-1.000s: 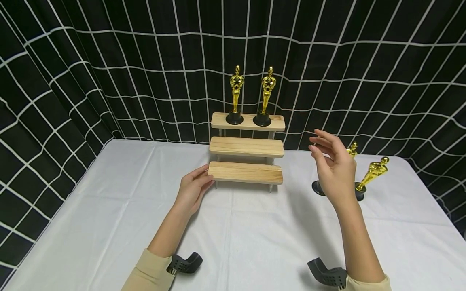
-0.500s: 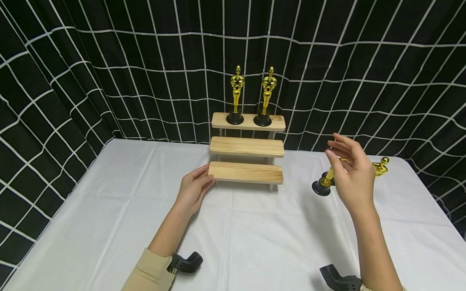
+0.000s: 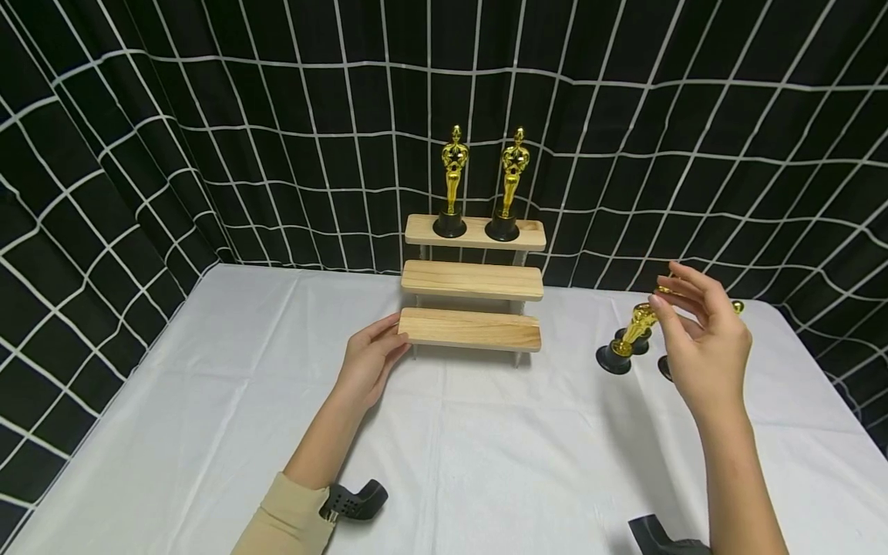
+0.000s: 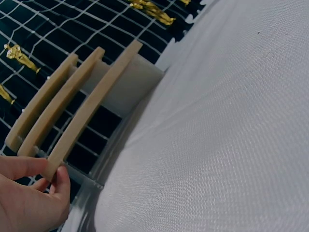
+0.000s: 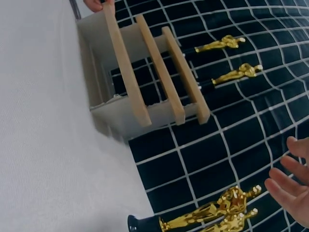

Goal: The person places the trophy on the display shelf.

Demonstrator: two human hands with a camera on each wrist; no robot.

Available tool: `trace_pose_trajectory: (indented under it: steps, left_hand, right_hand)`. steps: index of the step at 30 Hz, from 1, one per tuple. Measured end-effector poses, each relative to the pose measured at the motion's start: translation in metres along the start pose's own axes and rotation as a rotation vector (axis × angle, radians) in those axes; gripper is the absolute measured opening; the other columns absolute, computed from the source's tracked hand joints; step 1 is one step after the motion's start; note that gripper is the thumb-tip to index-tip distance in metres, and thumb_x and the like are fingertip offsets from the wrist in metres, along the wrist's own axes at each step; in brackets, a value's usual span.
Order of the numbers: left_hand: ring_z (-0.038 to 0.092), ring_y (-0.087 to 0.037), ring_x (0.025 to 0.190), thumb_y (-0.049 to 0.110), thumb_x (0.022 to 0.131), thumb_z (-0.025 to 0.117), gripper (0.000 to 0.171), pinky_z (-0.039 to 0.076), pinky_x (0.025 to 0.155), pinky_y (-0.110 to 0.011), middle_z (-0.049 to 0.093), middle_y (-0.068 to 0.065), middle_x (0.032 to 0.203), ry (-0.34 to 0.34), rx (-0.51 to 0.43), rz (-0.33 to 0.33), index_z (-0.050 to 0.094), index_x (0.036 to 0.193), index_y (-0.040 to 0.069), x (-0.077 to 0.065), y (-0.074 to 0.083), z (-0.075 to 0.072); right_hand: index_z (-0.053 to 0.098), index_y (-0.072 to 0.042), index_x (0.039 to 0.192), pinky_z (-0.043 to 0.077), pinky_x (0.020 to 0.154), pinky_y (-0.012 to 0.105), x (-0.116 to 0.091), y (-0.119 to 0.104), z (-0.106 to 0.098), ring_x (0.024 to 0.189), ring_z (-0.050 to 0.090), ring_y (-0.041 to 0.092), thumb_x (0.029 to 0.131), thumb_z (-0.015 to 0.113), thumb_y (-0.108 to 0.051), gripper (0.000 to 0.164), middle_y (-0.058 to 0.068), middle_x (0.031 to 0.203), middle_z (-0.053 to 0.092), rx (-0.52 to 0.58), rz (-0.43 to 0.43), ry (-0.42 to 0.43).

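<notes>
A three-step wooden display stand (image 3: 472, 281) stands on the table. My left hand (image 3: 371, 356) pinches the left end of its lowest board (image 4: 94, 106), thumb and fingers on either side of the wood. Two gold trophy figurines, a left one (image 3: 454, 173) and a right one (image 3: 512, 177), stand on the top board. My right hand (image 3: 711, 351) hovers over the table's right side with fingers loosely bent and nothing held. Gold trophy figurines with black bases are grouped there; the front-left trophy (image 3: 633, 331) shows best, and my hand partly hides the others.
White cloth (image 3: 486, 455) covers the table. A black curtain with white grid lines (image 3: 312, 154) hangs close behind the stand and along the sides. Clear side supports (image 5: 145, 118) hold up the boards.
My right hand has moved to the right, away from the stand and across the trophies on the table. My left hand keeps its hold on the lowest board.
</notes>
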State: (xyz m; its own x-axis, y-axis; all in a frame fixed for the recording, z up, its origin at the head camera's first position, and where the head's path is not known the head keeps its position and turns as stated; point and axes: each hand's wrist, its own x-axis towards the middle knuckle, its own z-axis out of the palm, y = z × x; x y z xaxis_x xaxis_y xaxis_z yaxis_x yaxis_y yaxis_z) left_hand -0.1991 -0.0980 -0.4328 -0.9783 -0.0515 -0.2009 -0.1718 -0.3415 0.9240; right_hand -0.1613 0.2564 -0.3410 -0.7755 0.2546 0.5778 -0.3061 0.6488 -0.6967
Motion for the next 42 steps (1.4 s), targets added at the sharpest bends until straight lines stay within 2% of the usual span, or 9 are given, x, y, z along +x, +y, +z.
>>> trace_pose_trajectory:
  steps: [7, 15, 23, 31, 42]
  left_hand:
    - [0.057, -0.032, 0.132, -0.013, 0.1, 0.056, 0.052, 0.06, 0.099, -0.02, 0.053, -0.028, 0.148, -0.001, 0.002, -0.001, 0.048, 0.15, -0.011, -0.001, 0.0, 0.0]
    - [0.058, -0.032, 0.132, -0.012, 0.1, 0.057, 0.052, 0.06, 0.1, -0.021, 0.053, -0.028, 0.149, 0.002, 0.002, -0.003, 0.049, 0.15, -0.01, 0.0, 0.0, -0.001]
    - [0.058, -0.032, 0.133, -0.011, 0.1, 0.057, 0.052, 0.06, 0.102, -0.022, 0.053, -0.027, 0.149, 0.005, 0.009, -0.006, 0.049, 0.151, -0.009, 0.0, 0.0, -0.001]
    - [0.058, -0.032, 0.133, -0.011, 0.1, 0.058, 0.052, 0.06, 0.102, -0.022, 0.054, -0.027, 0.149, 0.008, 0.006, -0.007, 0.048, 0.151, -0.009, 0.0, 0.0, -0.001]
    - [0.058, -0.031, 0.132, -0.012, 0.1, 0.057, 0.052, 0.06, 0.102, -0.023, 0.053, -0.027, 0.148, 0.011, 0.002, -0.008, 0.049, 0.151, -0.009, 0.0, 0.0, -0.001]
  right_hand:
    - [0.062, -0.006, 0.144, 0.052, 0.09, 0.001, -0.002, 0.006, -0.004, 0.104, 0.058, -0.015, 0.098, 0.07, 0.006, 0.049, 0.004, 0.124, 0.07, -0.001, 0.016, 0.008]
    - [0.062, -0.004, 0.144, 0.052, 0.09, 0.002, -0.003, 0.018, -0.003, 0.105, 0.058, -0.015, 0.096, 0.071, 0.008, 0.05, 0.018, 0.13, 0.069, -0.023, 0.058, 0.014]
    - [0.061, -0.008, 0.146, 0.054, 0.096, 0.007, -0.002, 0.033, 0.002, 0.11, 0.059, -0.008, 0.097, 0.073, 0.003, 0.051, 0.014, 0.135, 0.068, -0.061, 0.115, -0.018]
    - [0.061, -0.01, 0.146, 0.056, 0.098, 0.01, 0.002, 0.041, 0.007, 0.116, 0.063, 0.001, 0.097, 0.073, 0.002, 0.052, 0.015, 0.135, 0.068, -0.062, 0.146, -0.054]
    - [0.063, -0.009, 0.144, 0.055, 0.095, 0.007, 0.004, 0.047, 0.014, 0.112, 0.059, -0.006, 0.096, 0.074, 0.004, 0.051, 0.017, 0.135, 0.067, -0.032, 0.184, -0.074]
